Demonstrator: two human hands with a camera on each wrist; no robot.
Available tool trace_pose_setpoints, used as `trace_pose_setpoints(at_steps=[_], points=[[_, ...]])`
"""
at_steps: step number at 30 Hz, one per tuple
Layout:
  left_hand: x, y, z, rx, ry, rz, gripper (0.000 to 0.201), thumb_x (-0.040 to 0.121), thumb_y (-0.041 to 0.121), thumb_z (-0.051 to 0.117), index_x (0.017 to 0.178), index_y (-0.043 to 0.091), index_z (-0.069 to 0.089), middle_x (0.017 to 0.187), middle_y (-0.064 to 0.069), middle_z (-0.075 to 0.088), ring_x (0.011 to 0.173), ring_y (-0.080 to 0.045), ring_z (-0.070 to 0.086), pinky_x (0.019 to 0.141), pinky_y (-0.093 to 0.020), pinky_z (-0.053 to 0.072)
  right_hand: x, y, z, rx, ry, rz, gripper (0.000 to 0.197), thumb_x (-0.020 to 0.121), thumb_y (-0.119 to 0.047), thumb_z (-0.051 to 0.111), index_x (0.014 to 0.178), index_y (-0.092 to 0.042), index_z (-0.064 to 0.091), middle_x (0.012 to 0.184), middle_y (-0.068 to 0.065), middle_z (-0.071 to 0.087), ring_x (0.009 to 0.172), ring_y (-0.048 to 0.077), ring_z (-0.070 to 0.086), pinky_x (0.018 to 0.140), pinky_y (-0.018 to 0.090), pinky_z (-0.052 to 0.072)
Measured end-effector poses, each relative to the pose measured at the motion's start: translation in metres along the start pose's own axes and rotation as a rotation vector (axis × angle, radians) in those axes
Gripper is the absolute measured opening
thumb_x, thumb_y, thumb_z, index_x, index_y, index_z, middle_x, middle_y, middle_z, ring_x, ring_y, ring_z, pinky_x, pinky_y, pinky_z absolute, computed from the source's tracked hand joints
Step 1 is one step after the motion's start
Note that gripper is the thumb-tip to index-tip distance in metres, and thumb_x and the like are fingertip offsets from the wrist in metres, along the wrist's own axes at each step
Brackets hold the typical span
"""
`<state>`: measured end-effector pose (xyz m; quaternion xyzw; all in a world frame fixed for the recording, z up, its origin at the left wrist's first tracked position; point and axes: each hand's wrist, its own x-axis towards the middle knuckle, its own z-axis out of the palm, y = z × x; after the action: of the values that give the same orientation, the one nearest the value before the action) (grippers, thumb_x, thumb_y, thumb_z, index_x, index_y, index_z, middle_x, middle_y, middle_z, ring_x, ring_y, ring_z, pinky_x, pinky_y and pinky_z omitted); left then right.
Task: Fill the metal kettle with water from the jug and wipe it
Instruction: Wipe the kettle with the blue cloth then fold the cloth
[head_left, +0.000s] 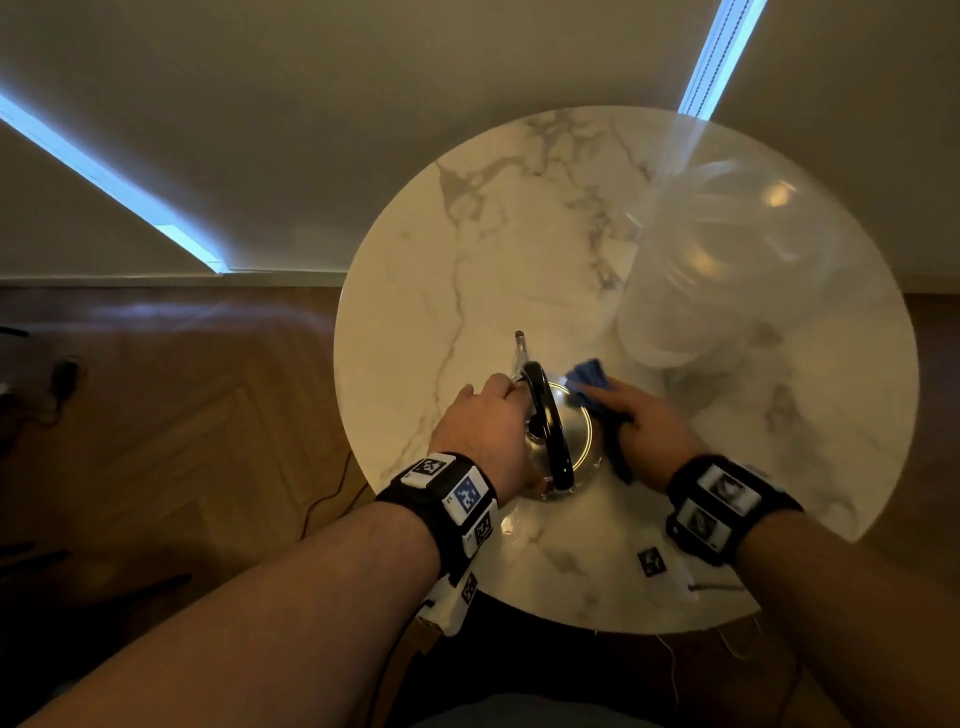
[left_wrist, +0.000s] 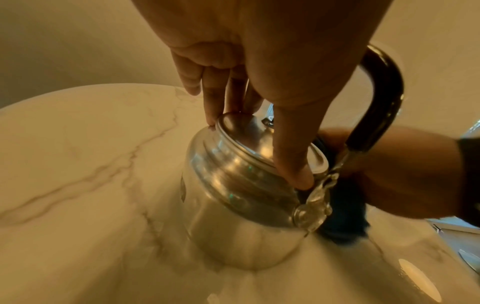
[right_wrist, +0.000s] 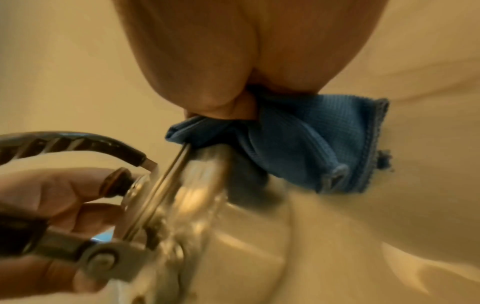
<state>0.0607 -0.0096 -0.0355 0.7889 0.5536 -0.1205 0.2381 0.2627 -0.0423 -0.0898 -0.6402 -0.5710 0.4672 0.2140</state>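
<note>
Wiping looks to be the step in hand: the right hand (head_left: 641, 426) is bunching a blue cloth (right_wrist: 306, 148) in its curled fingers and pressing it against the far-right shoulder of the metal kettle (left_wrist: 233, 185), just beside the lid rim. The kettle is standing upright on the marble tabletop (head_left: 467, 249), near the person's edge of it, with its black handle (head_left: 545, 421) arching over the top and its spout (head_left: 519, 353) pointing away from the person. The left hand (head_left: 483, 426) is steadying the kettle from its left side; its fingers (left_wrist: 210, 98) are reaching down fairly straight, tips touching the lid edge, and the thumb is pressing by the handle bracket, so it is bracing rather than wrapping round anything.

The clear jug (head_left: 717, 260) is standing behind and to the right of the kettle, well apart from both hands, and the blur makes it hard to say how much water is left in it. The lid is sitting closed on the kettle, so the water level inside is hidden. Judging from the jug set aside and the lid on, the filling is probably finished. What is left seems to be the rest of the wipe: the near side and the kettle's left flank, where the left hand is resting, are not being touched by the cloth.
</note>
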Motion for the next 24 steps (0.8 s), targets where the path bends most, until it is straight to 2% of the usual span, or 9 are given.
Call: trace_pose_setpoints(at_steps=[2,5,7,9,12,16,18,20,24], points=[[-0.001,0.000,0.000,-0.011,0.005,0.015,0.082,0.066,0.052,0.087,0.136,0.024,0.053,0.130,0.003,0.049,0.114,-0.024,0.055,0.110,-0.038,0.040,-0.017,0.012,0.001,0.031,0.031,0.047,0.065,0.076,-0.015,0.038,0.119,-0.061,0.058,0.134,-0.022,0.056,0.129,0.009,0.051,0.108,0.015,0.030],[-0.002,0.001,-0.001,-0.021,0.010,0.015,0.083,0.067,0.051,0.087,0.137,0.024,0.052,0.131,0.003,0.049,0.114,-0.023,0.055,0.112,-0.038,0.040,-0.006,0.005,0.002,0.048,0.028,0.036,0.062,0.081,-0.017,0.037,0.113,-0.065,0.058,0.135,-0.027,0.051,0.127,-0.001,0.047,0.107,0.010,0.025],[-0.002,0.002,-0.001,-0.013,0.004,0.009,0.084,0.067,0.051,0.087,0.138,0.025,0.051,0.130,0.003,0.049,0.114,-0.023,0.055,0.112,-0.039,0.040,0.016,-0.012,-0.002,0.072,-0.011,0.043,0.052,0.092,-0.009,0.042,0.116,-0.049,0.067,0.120,-0.025,0.061,0.102,-0.017,0.054,0.089,-0.004,0.031],[-0.003,0.004,-0.002,-0.005,0.009,0.006,0.085,0.066,0.052,0.088,0.138,0.025,0.052,0.130,0.003,0.049,0.114,-0.024,0.054,0.112,-0.039,0.040,0.039,-0.024,-0.007,0.045,-0.057,0.043,0.049,0.092,0.003,0.047,0.109,-0.036,0.072,0.097,-0.019,0.068,0.077,-0.018,0.061,0.071,-0.002,0.041],[-0.003,0.005,-0.003,0.008,-0.001,-0.003,0.087,0.066,0.052,0.087,0.140,0.024,0.050,0.133,0.003,0.048,0.116,-0.024,0.053,0.114,-0.039,0.038,0.059,-0.027,-0.006,-0.041,-0.113,0.057,0.040,0.091,-0.002,0.055,0.116,-0.028,0.069,0.103,0.000,0.071,0.089,0.012,0.064,0.081,0.023,0.045],[-0.003,0.003,-0.002,0.007,0.007,-0.004,0.089,0.066,0.050,0.087,0.141,0.025,0.049,0.135,0.004,0.048,0.119,-0.023,0.054,0.118,-0.040,0.035,0.050,-0.012,-0.007,-0.073,-0.101,0.156,0.043,0.093,-0.009,0.057,0.132,-0.028,0.061,0.114,0.006,0.067,0.096,0.017,0.061,0.086,0.020,0.038],[-0.002,0.002,-0.001,0.005,0.009,-0.004,0.090,0.065,0.051,0.088,0.141,0.025,0.049,0.135,0.004,0.048,0.120,-0.024,0.054,0.119,-0.041,0.033,0.031,0.002,-0.007,-0.084,-0.066,0.172,0.060,0.088,0.000,0.052,0.140,-0.030,0.055,0.130,0.008,0.063,0.119,0.026,0.057,0.098,0.022,0.034],[-0.002,0.000,0.001,0.009,0.008,0.002,0.092,0.063,0.053,0.088,0.141,0.025,0.049,0.135,0.004,0.048,0.120,-0.023,0.055,0.121,-0.042,0.031,0.005,0.017,-0.004,-0.070,-0.016,0.171,0.066,0.083,-0.003,0.047,0.142,-0.030,0.052,0.138,0.005,0.059,0.131,0.023,0.051,0.104,0.021,0.028],[-0.001,-0.001,0.004,0.012,0.017,0.008,0.092,0.062,0.052,0.088,0.140,0.025,0.050,0.135,0.004,0.048,0.120,-0.023,0.055,0.120,-0.041,0.032,-0.035,0.020,0.011,-0.013,0.057,0.115,0.060,0.085,-0.005,0.042,0.139,-0.025,0.055,0.134,0.005,0.059,0.123,0.018,0.052,0.101,0.019,0.031]])
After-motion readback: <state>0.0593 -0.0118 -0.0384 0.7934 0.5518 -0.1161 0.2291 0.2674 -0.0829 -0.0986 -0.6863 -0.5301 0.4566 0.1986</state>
